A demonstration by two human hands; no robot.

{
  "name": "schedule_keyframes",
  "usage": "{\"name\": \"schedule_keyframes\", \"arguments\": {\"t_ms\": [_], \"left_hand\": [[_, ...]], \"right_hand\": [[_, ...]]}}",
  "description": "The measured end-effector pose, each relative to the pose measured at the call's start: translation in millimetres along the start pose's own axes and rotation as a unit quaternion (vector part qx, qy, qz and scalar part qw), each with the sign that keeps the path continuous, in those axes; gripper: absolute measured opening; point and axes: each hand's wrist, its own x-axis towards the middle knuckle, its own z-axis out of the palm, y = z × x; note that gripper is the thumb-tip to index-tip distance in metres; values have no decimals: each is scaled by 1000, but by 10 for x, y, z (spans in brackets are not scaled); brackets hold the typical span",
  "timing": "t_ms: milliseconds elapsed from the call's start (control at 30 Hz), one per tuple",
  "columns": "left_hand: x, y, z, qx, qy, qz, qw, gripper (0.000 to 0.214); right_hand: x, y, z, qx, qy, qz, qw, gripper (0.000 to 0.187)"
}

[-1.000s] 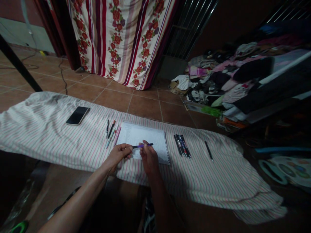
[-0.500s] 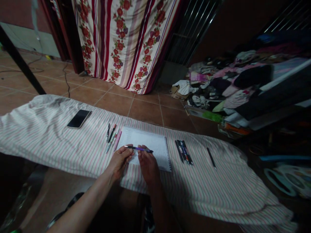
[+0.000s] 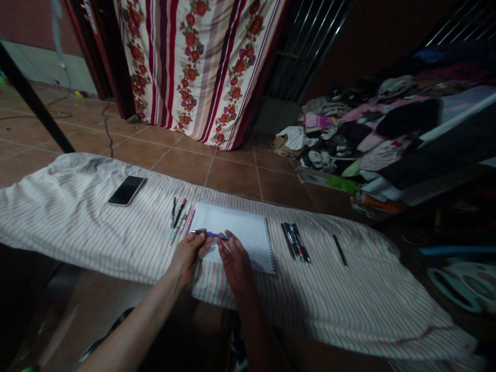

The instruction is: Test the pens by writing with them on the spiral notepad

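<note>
A striped cloth [image 3: 341,305] is covering the long surface; beyond it, a cardboard box [image 3: 285,148] is supporting a white garment [image 3: 294,138], its contents hidden. A spiral notebook [image 3: 236,219] is lying on the cloth. Above the page, the left hand [image 3: 189,254] and right hand [image 3: 237,261] are pinching opposite ends of one pen. A smartphone [image 3: 127,190] is resting at left. The purple pen [image 3: 212,234] is spanning the fingertips, its silver tip projecting leftward.

On the striped cloth [image 3: 329,305] I see a notebook [image 3: 244,219] beneath the grip, a phone [image 3: 127,190] and pens [image 3: 179,213] leftward, more pens [image 3: 295,244] rightward.
</note>
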Motion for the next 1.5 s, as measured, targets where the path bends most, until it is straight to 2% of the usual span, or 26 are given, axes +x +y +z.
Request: {"name": "schedule_keyframes", "arguments": {"t_ms": [167,333,600,800,967,1100,1233,1367,1500], "left_hand": [[23,19,-27,-24,15,12,1000,17],[46,38,-34,-50,20,25,998,18],[34,-20,-34,-34,-12,8,999,12],[57,7,-54,-19,-12,7,1000,10],[-22,36,-55,62,-48,-20,997,13],[-97,-44,-44,155,-88,-55,982,15],[-102,-143,-72,235,-113,-27,965,16],[-80,-189,-100,304,-121,-3,945,17],[-45,-218,-131,391,-136,51,909,21]], "right_hand": [[-3,-4,28,33,2,58,998,36],[5,-10,40,11,10,62,998,34],[-44,5,114,2,-12,59,998,31],[-54,31,98,-131,-67,39,988,36],[-12,17,45,-169,-32,30,985,41],[25,55,3,-184,-21,21,982,39],[53,69,-27,-212,-8,-5,977,39],[62,41,-52,-236,-8,1,972,36],[66,24,-67,-228,-10,8,974,32]]}}
